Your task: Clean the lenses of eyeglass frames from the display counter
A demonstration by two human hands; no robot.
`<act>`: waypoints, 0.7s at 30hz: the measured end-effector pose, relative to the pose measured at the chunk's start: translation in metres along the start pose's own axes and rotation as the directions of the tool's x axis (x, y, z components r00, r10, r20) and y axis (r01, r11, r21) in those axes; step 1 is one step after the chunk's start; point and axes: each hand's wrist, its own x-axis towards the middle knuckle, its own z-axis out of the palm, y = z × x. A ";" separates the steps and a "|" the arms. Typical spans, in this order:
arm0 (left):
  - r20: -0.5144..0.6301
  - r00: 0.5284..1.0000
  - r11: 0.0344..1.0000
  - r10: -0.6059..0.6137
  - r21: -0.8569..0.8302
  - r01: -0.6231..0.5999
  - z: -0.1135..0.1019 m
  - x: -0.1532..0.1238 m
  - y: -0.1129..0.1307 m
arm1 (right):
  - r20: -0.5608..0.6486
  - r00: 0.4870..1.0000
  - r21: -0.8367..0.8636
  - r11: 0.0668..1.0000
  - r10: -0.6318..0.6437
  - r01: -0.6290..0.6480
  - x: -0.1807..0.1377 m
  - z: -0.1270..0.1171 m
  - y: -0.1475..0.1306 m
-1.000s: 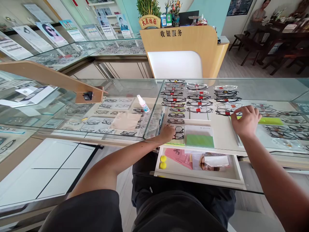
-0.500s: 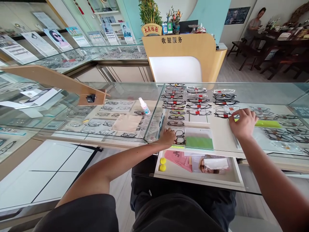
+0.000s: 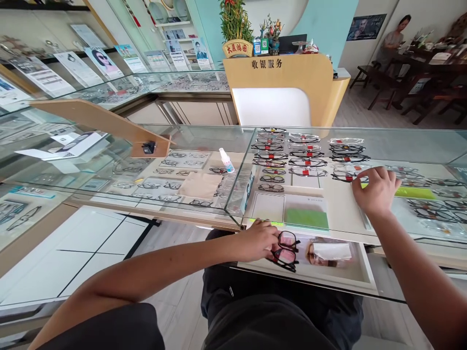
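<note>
My left hand point(image 3: 260, 240) is closed on dark-framed eyeglasses point(image 3: 286, 256), held above the open drawer point(image 3: 366, 270). Part of the frames is hidden behind my fingers, so I cannot tell whether it is one pair or two. My right hand point(image 3: 378, 192) is over the display case at the right, thumb and forefinger curled together beside a black pair of glasses point(image 3: 345, 176) with a red tag. Whatever those fingers grip, if anything, is hidden. Just beyond the drawer, a green card point(image 3: 307, 218) and a pale outlined panel point(image 3: 269, 206) lie in the case.
Rows of glasses point(image 3: 270, 155) fill the case. To the left are a spray bottle point(image 3: 226, 160), a tan cloth point(image 3: 200, 185) and a wooden board point(image 3: 91, 118). Glass edges run along the counter. A cash desk point(image 3: 270, 78) stands beyond; a person point(image 3: 394, 41) is at the far right.
My left hand has lifted the dark-framed eyeglasses out of the case and drawn them back over the drawer. The right hand stays near the same glasses. The view has shifted slightly.
</note>
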 end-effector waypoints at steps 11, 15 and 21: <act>-0.248 0.966 0.990 -0.072 -0.138 0.039 -0.058 -0.106 0.042 | 0.087 0.907 0.512 0.800 -0.411 0.314 -0.013 -0.011 -0.134; -0.372 0.913 0.984 -0.168 -0.001 0.181 -0.088 -0.156 0.049 | 0.283 0.870 0.838 0.546 -0.403 -0.019 -0.008 0.028 -0.247; -0.483 0.845 0.927 -0.231 0.154 0.342 -0.106 -0.198 0.042 | 0.473 0.799 0.816 0.526 -0.371 -0.239 0.010 0.094 -0.389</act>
